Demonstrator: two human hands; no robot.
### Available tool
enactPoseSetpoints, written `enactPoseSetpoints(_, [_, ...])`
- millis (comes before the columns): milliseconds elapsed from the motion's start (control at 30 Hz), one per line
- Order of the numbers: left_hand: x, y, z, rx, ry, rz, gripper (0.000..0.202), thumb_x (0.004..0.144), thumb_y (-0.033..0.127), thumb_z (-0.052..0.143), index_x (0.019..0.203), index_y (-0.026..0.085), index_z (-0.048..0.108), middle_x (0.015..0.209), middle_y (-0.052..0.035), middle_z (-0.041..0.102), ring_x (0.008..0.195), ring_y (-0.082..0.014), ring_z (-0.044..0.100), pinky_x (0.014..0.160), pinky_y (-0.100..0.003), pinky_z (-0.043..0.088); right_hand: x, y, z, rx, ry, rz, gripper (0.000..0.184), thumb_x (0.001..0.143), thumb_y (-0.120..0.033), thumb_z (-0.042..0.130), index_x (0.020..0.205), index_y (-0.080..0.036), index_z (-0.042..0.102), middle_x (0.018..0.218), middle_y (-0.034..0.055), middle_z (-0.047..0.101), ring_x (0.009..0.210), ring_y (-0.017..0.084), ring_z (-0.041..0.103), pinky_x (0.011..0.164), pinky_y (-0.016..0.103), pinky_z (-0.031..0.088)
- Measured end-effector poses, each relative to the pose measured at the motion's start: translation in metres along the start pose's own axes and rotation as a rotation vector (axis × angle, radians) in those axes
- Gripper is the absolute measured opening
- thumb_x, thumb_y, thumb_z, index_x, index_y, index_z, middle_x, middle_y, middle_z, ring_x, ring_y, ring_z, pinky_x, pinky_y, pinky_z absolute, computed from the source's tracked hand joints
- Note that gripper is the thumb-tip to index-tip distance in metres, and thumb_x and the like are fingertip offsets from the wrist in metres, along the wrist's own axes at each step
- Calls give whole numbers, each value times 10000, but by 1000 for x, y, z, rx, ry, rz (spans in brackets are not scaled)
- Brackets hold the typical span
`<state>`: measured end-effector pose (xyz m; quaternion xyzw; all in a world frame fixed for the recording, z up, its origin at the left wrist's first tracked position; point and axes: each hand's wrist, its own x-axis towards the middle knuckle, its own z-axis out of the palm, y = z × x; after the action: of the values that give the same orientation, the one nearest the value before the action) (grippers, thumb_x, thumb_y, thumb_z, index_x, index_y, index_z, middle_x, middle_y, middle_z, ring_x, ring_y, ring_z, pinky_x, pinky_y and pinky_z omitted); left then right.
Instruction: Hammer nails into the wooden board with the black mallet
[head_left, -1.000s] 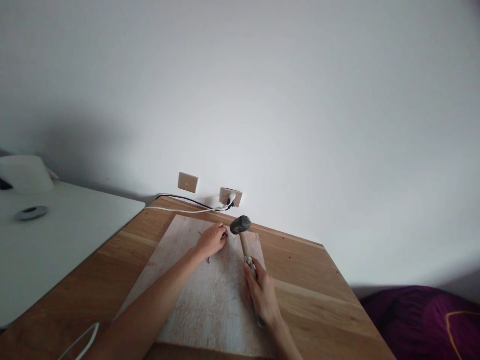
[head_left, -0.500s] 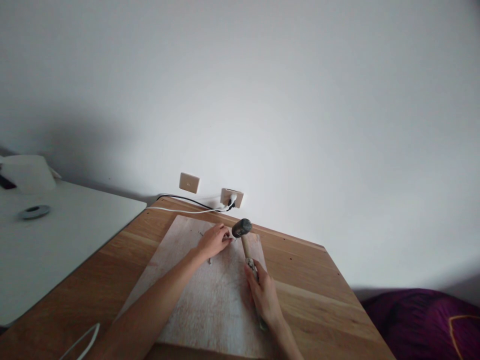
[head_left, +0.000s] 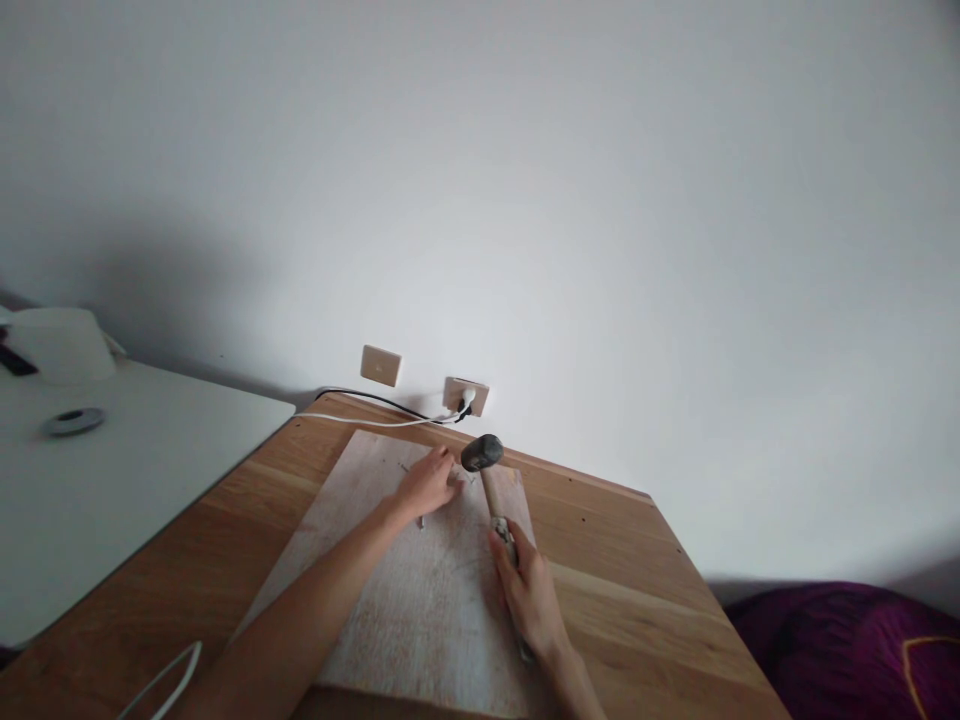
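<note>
My right hand point(head_left: 527, 585) is wrapped round the handle of a mallet point(head_left: 483, 454) with a dark head and a pale handle. The mallet's head hovers over the far part of a whitish wooden board point(head_left: 420, 610), just right of my left hand point(head_left: 429, 482). My left hand rests low over the board, its fingers bent and drawn together; whatever they hold is hidden or too small to name. A small nail-like piece point(head_left: 421, 522) lies on the board beside the left wrist. Another thin metal bit point(head_left: 473, 479) shows under the mallet's head.
The board lies on a brown wooden table point(head_left: 600, 570) against a white wall. Black and white cords run to a socket point(head_left: 466, 394). At left, a white table point(head_left: 187, 430) bears a roll of tape point(head_left: 73, 421). Purple fabric point(head_left: 832, 640) lies at right.
The mallet's head has shifted very slightly left and up. My left fingers have turned in a little, and a thin metal bit to their right shows more clearly.
</note>
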<state>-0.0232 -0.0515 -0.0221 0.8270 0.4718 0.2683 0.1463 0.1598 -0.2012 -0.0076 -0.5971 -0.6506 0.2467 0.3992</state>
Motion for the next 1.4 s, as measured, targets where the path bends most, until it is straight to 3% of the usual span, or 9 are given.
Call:
enactPoseSetpoints(100, [0,1,-1,-6,-4,-42,547,814,363,758,1290,183,559,1315,-133,547,1237,-297,576,1024,-366,484,-1,-2,2,-39,-15,-31,534,1016,-559,431,1218,-114,647,824,80,711,729,201,670,671,243,471])
enactPoseSetpoints(167, [0,2,-1,-22,-4,-61,583,792,324,770,1308,182,540,1330,-135,536,1245,-296,576,1024,-362,485,-1,-1,3,-58,-50,-38,505,1021,-532,428,1200,-120,659,785,77,714,691,201,670,637,244,461])
enactPoseSetpoints(367, [1,-1,0,-36,19,-12,292,896,333,696,1130,171,634,1204,-109,590,1129,-267,619,961,-359,497,-1,3,2,-19,48,-23,490,1016,-542,439,1138,-127,670,831,93,718,726,211,678,661,250,474])
enactPoseSetpoints(467, [1,-2,1,-47,16,13,81,936,224,612,972,176,666,1087,-77,626,1019,-221,635,892,-323,494,0,5,2,-29,51,5,525,1016,-576,415,1154,-126,647,799,85,697,682,213,652,630,260,457])
enactPoseSetpoints(767, [1,-1,0,-26,-6,47,159,932,123,514,946,173,665,1035,-75,632,978,-209,640,867,-312,486,0,5,2,-9,32,6,510,1004,-586,435,1051,-133,666,770,66,672,672,190,626,625,245,447])
enactPoseSetpoints(833, [1,-1,0,-18,-3,36,157,915,162,570,1052,176,646,1115,-85,618,1032,-223,635,904,-326,493,-1,4,1,-5,32,0,506,1009,-584,437,1072,-136,662,794,63,675,692,187,635,643,241,451])
enactPoseSetpoints(1000, [0,-1,2,-32,32,1,446,852,346,723,1225,173,552,1261,-125,554,1177,-287,599,971,-371,501,-1,2,1,-24,-12,-4,509,1024,-564,417,1164,-132,648,816,69,695,715,200,655,664,254,455])
enactPoseSetpoints(1133, [0,0,0,-7,8,-18,403,841,319,727,1178,165,570,1252,-132,556,1172,-293,602,959,-367,502,0,2,2,-46,-65,-5,507,1025,-553,398,1152,-134,654,814,81,709,751,224,672,665,269,454])
enactPoseSetpoints(1400, [1,2,-3,0,-12,-2,92,934,177,568,966,174,654,1069,-71,618,978,-209,642,845,-308,482,0,6,2,-43,7,17,514,1008,-582,413,1043,-141,675,705,52,655,632,195,606,591,261,422])
